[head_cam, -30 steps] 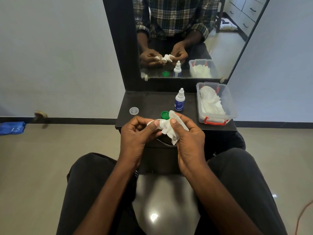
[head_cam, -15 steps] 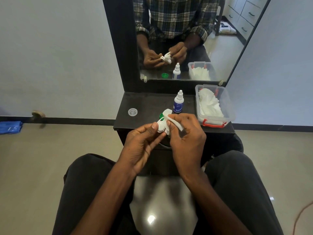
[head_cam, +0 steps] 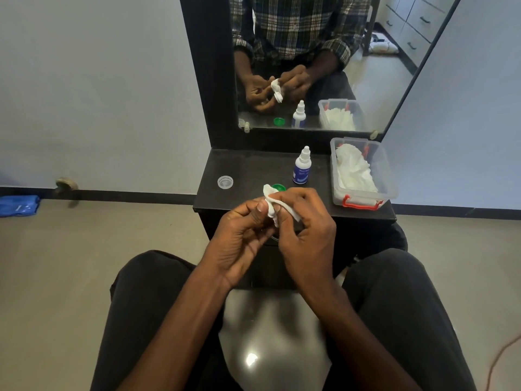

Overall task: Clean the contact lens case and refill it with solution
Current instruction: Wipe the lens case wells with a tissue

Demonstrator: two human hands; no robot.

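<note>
Both hands meet just in front of the black shelf's [head_cam: 253,170] near edge. My left hand [head_cam: 239,232] pinches the white contact lens case [head_cam: 275,220], which is mostly hidden by fingers and tissue. My right hand [head_cam: 307,230] presses a white tissue [head_cam: 270,199] against the case, and one end of the tissue sticks up above the fingers. A green cap [head_cam: 279,187] lies on the shelf just behind the tissue. A clear cap [head_cam: 225,182] lies apart at the shelf's left. The solution bottle [head_cam: 302,168], white with a blue label, stands upright and capped.
A clear plastic box [head_cam: 390,176] with red clasps, holding white tissues, sits on the shelf's right end. A mirror [head_cam: 380,88] behind the shelf reflects the hands. My knees flank a glossy stool below. A blue cloth [head_cam: 18,206] lies on the floor far left.
The hands have turned the case and tissue: the tissue, earlier hanging below my right fingers, now wraps upward with its end poking above them. Items on the shelf have not moved.
</note>
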